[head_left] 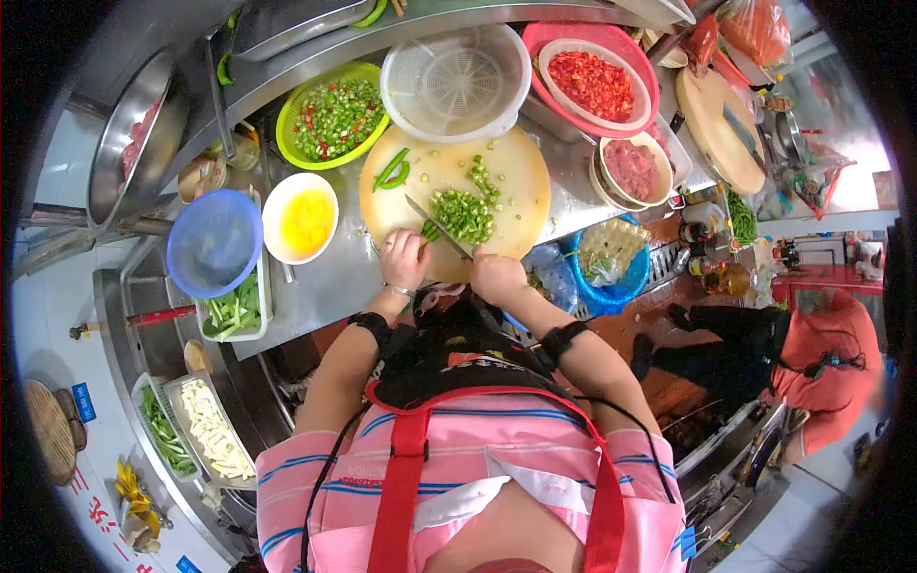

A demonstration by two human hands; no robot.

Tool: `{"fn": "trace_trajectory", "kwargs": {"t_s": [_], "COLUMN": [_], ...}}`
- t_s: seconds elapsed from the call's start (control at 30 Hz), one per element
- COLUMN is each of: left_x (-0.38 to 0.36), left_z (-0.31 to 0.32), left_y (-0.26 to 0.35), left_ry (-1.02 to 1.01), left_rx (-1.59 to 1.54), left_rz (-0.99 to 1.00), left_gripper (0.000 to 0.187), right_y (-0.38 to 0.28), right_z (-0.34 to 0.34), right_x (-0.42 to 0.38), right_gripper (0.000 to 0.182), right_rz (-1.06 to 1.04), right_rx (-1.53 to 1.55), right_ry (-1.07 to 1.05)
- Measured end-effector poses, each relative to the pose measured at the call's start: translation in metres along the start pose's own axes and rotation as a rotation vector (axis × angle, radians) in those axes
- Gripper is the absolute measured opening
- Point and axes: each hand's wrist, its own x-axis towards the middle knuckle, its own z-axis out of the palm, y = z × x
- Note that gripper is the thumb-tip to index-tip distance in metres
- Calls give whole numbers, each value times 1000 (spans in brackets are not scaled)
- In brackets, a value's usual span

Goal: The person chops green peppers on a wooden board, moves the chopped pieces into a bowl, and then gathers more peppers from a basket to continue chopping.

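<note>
On a round cutting board [525, 181], my right hand [498, 279] grips the handle of a knife [436, 225], its blade pointing up and left. My left hand [404, 258] presses curled fingers on green chili peppers [431, 232] beside the blade. A pile of chopped green chili [462, 218] lies just right of the knife, with loose pieces trailing above it. Two whole green chilies [391, 172] rest near the board's upper left. A white bowl of yellow egg [306, 222] stands left of the board.
Behind the board are a yellow-green basket [284, 131], a white colander [457, 81] and a pink basin [535, 40] with chopped red chili. A bowl of raw meat [632, 172] stands to the right. Lower right, a person in an orange top [831, 368] is nearby.
</note>
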Motion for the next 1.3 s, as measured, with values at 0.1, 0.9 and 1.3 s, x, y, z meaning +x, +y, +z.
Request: {"fn": "trace_trajectory", "kwargs": {"t_s": [0.1, 0.9, 1.3], "left_x": [-1, 20, -6], "left_z": [-2, 10, -13], "left_y": [1, -23, 12], "left_ry": [23, -101, -4], "left_rx": [22, 218, 94], "left_rz": [15, -220, -166], "left_gripper": [15, 12, 17], "right_y": [-2, 13, 11], "right_z": [-11, -7, -2], "right_x": [2, -1, -7], "right_gripper": [33, 31, 28], "right_rz": [-37, -57, -124], "right_rx": [-34, -21, -43], "right_ry": [-9, 104, 86]}}
